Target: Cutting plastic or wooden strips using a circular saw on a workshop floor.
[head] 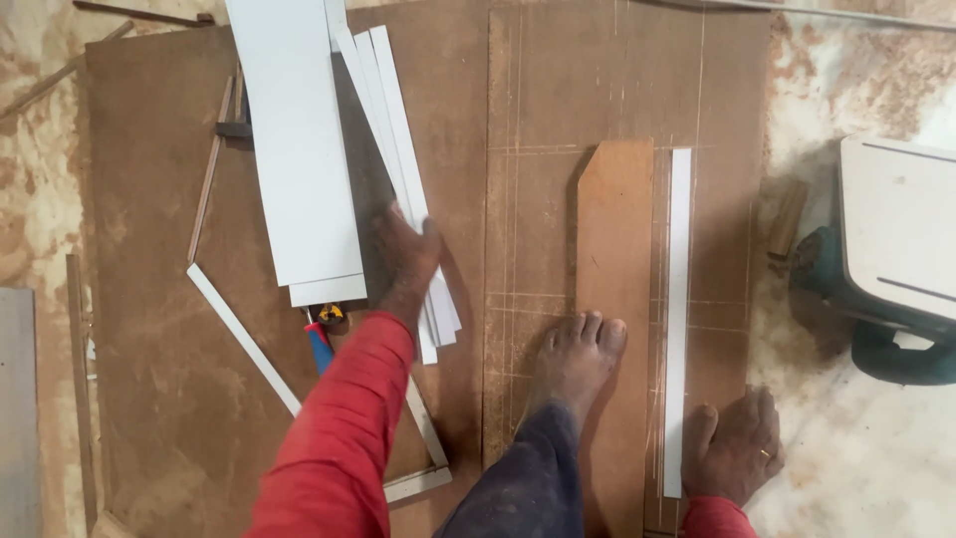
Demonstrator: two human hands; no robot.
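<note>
left hand (403,261): flat, fingers spread, pressing on the fanned stack of narrow white strips (413,214); grip open, nothing clasped.
right hand (735,446): palm down on the brown board (558,120), fingers loosely curled, touching the near end of the single white strip (678,319); not closed around it.
foot (576,361): bare, planted on the brown offcut (615,299) just left of the single strip.
wide white panels (299,149): lying left of the fanned strips, overlapping them at the top.
thin white trim (242,339): angled on the board, near the red sleeve.
red-blue tool handle (319,344): partly hidden under the sleeve; kind unclear.
saw machine (891,269): right, on the dusty floor, apart from both hands.
progress, judged: several strips already lie cut and piled; one strip lies apart beside the scored lines. How many are left cannot be told.
</note>
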